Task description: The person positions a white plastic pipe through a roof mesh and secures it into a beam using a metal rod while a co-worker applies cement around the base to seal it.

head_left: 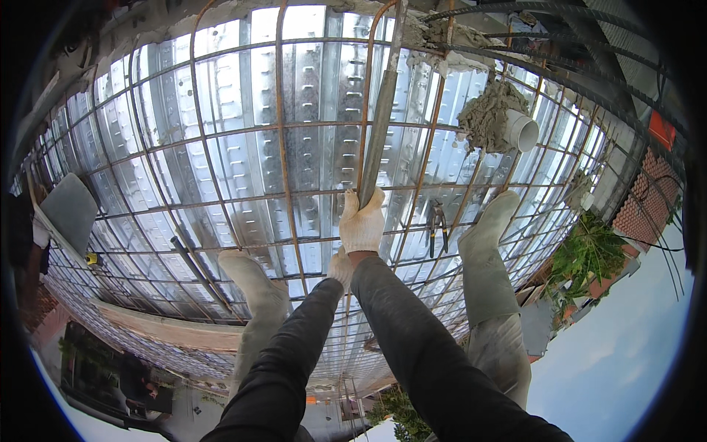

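My right hand [363, 225], in a whitish work glove, is closed around a long, narrow grey bar [380, 125] smeared with cement. The bar runs away from me over the rebar grid [287, 193] to the far edge. Just below and left, my gloved left hand [340, 267] is closed in line with the bar's near end; my right forearm partly hides it. Dark-handled pincers [437, 224] with yellow marks lie on the grid right of my hands. My boots, the left [259, 295] and the right [489, 258], stand either side.
Ribbed shiny metal decking [309, 81] lies under the grid. At the right, wet mortar [489, 118] surrounds a white pipe [523, 132]; thick rebars [589, 92] curve above it. Far left, another person's gloved hand [40, 232] is beside a grey panel [71, 210]. Dark rods [197, 267] lie left.
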